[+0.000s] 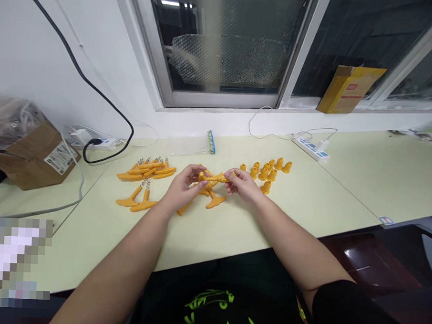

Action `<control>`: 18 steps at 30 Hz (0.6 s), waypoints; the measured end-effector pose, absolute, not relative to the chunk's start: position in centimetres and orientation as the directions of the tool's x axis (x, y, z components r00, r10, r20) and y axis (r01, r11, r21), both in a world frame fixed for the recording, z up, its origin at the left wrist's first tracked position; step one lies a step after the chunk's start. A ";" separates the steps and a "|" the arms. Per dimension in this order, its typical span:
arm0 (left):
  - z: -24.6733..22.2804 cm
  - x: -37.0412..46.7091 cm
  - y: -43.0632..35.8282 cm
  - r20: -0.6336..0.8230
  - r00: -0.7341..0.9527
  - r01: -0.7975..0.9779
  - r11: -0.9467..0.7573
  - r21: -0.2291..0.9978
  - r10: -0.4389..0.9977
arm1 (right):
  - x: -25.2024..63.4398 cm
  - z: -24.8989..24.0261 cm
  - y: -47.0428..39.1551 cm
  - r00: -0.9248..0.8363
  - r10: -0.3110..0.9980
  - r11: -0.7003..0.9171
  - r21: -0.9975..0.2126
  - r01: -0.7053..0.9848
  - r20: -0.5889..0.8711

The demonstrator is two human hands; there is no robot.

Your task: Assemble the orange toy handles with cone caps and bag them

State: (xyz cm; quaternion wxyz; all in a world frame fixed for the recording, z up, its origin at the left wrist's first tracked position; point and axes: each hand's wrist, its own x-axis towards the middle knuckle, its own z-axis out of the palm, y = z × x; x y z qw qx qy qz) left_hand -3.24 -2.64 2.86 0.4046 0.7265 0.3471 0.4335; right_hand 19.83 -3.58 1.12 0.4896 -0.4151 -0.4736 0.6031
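Over the table, my left hand [184, 187] grips the T-shaped handle of a yellow corkscrew [202, 177]. The fingers of my right hand [242, 183] are closed on a yellow plastic sleeve [220, 178], which lines up with the corkscrew's shaft. No bare metal spiral shows between the two parts. Beneath my hands lie several more yellow pieces, among them a T-handled piece [215, 201]; my fingers partly hide them. To the left is a pile of yellow corkscrews [147, 169] with bare metal spirals, and two corkscrews [142, 205] lie nearer me. Several yellow sleeves [263, 173] stand to the right.
A clear plastic bag [191, 144] with a coloured header lies towards the wall. Power strips [311, 149] and a black cable [127, 117] are at the back. On the left sits a cardboard box [40, 154]; a yellow carton [351, 90] leans by the window.
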 end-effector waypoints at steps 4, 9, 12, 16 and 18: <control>2.9 -3.3 -2.2 0.214 0.333 0.023 -0.235 0.972 0.918 | 19.8 0.4 -3.6 -0.209 0.965 0.145 -0.987 -0.066 0.156; 2.8 -3.6 -1.6 0.017 0.244 -0.094 0.006 0.996 0.970 | 19.8 -0.3 -3.6 -0.241 0.836 0.542 -0.811 0.221 0.493; 2.7 -3.8 -1.1 -0.140 0.269 -0.130 0.180 0.975 0.953 | 20.0 -0.1 -3.6 -0.295 0.692 0.722 -0.619 0.310 0.659; 3.3 -4.2 -0.9 -0.312 0.297 -0.199 0.378 0.904 0.902 | 20.4 0.4 -3.7 -0.270 0.634 0.760 -0.522 0.387 0.724; 3.7 -4.4 -1.1 -0.328 0.344 -0.221 0.415 0.883 0.880 | 20.6 0.6 -3.7 -0.216 0.644 0.747 -0.542 0.385 0.734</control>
